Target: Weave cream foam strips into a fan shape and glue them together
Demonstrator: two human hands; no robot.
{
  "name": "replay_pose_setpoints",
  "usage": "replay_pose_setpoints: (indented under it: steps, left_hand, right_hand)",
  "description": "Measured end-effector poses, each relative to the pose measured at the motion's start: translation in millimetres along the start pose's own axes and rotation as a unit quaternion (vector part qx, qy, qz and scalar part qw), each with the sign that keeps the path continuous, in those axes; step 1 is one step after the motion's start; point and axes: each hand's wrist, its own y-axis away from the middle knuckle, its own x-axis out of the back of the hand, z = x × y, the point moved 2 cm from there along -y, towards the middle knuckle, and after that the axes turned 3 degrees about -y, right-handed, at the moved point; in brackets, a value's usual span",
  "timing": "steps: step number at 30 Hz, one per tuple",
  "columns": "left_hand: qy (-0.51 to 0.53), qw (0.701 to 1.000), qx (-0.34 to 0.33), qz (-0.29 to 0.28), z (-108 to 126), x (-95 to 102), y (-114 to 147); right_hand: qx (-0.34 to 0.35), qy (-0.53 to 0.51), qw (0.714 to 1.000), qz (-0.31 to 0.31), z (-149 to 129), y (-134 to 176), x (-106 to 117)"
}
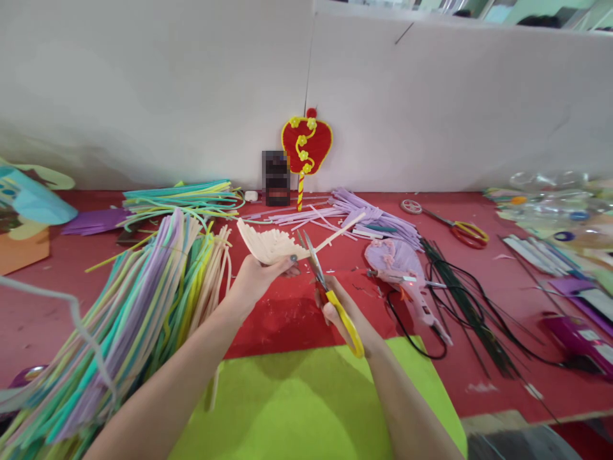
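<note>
My left hand (261, 271) pinches a cream fan-shaped piece (271, 244) made of pipe cleaners laid side by side. One loose cream pipe cleaner (341, 231) sticks out from its right end, up and to the right. In my right hand (342, 305) is a pair of scissors (345, 324) with yellow and red handles. Their blades are parted and point up at the right end of the cream piece, where the loose stem begins. Whether the blades touch the stem I cannot tell. Both hands are above a red sheet (278, 326) on the table.
Bundles of coloured pipe cleaners (138, 306) lie at left, lilac ones (373, 214) behind. At right are a pink glue gun (416, 297) with a black cord, dark green stems (469, 313) and other scissors (450, 223). A red apple-shaped decoration (306, 144) stands by the wall.
</note>
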Motion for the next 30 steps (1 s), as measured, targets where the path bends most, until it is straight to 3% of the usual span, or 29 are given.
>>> replay_pose_setpoints:
  steps: [5,13,18,24,30]
  left_hand:
    - [-0.020,1.000,-0.004,-0.016,2,-0.5,1]
    - [-0.028,0.999,0.003,-0.027,3,3.9,1]
    - [-0.062,0.998,-0.003,-0.015,3,5.3,0]
    - [-0.050,0.999,-0.014,0.001,5,4.3,1]
    - [-0.002,0.999,-0.013,0.033,2,3.2,-1]
  right_hand:
    - [0.007,-0.016,1.000,0.006,-3,0,-4]
    - [-0.034,-0.022,0.998,-0.041,-8,0,-2]
    - [-0.058,-0.047,0.997,-0.003,-7,0,-3]
    - [-0.020,-0.038,0.999,0.011,0,-3,-4]
    - [-0.020,0.008,0.992,0.128,7,-12,3]
